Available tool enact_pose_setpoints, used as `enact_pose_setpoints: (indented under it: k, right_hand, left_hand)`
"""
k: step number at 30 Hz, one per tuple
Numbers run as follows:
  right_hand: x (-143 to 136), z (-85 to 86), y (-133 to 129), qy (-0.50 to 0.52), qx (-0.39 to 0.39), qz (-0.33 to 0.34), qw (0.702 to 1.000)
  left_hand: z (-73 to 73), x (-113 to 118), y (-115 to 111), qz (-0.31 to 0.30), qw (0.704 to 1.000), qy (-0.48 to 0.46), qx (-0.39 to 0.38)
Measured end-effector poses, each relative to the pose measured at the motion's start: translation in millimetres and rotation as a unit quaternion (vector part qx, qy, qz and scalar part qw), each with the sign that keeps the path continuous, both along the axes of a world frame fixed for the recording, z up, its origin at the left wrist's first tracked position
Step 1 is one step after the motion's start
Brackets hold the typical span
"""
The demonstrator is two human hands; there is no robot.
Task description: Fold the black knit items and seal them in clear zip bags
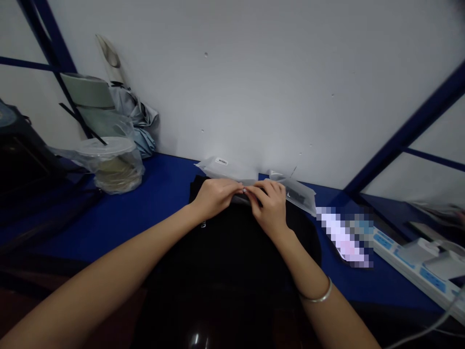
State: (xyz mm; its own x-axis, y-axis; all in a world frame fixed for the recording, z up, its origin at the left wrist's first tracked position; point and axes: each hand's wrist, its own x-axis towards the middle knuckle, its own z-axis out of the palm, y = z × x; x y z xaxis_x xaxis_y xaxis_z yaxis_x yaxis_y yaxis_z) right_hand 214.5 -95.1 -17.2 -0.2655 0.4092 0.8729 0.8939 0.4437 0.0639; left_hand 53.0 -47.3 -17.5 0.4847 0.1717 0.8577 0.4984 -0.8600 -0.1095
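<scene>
My left hand (214,196) and my right hand (269,203) meet fingertip to fingertip in the middle of the view. Both pinch what looks like the near edge of a frosted plastic bag (236,169) with a small barcode label; the fingers hide the exact grip. Beneath my hands a black piece of fabric (240,247) spreads over the table edge, with a bit of white lettering near my left wrist. Just beyond my right hand lies a second frosted bag (303,195) with something dark inside.
On the blue table (163,194), a lidded cup (118,169) in clear plastic stands left, before a pale green container (90,97) and a folded umbrella (140,116). A blurred-out phone (347,242) and a power strip (410,259) with plugs lie right. A white wall rises behind.
</scene>
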Motion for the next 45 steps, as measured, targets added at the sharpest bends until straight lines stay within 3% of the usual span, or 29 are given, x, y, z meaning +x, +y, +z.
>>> enact_pose_setpoints:
  k: [11,21,25,30,37,45]
  right_hand:
    - [22,8.7,0,-0.02,-0.027,-0.031,0.999]
    - [22,9.9,0,0.042,-0.048,0.033,0.997]
    - [17,3.4,2,0.021,-0.051,0.05,0.997]
    - [12,-2.5,4,0.034,-0.06,0.049,0.996]
    - [9,1.6,1,0.02,-0.029,0.041,0.999]
    - [8,0.3,0,-0.012,-0.017,0.038,0.999]
  left_hand:
    - [10.5,-6,1,0.071,0.995,0.055,0.033]
    - [18.3,-9,0,0.141,0.987,0.078,0.027]
    - [19.4,-4,-6,0.106,0.989,0.107,0.013]
    - [10.2,2,-6,0.041,0.995,0.088,-0.025]
    - [2.7,2,-2,0.038,0.998,0.045,-0.021]
    - [6.3,-1,-4,0.022,0.993,0.107,-0.038]
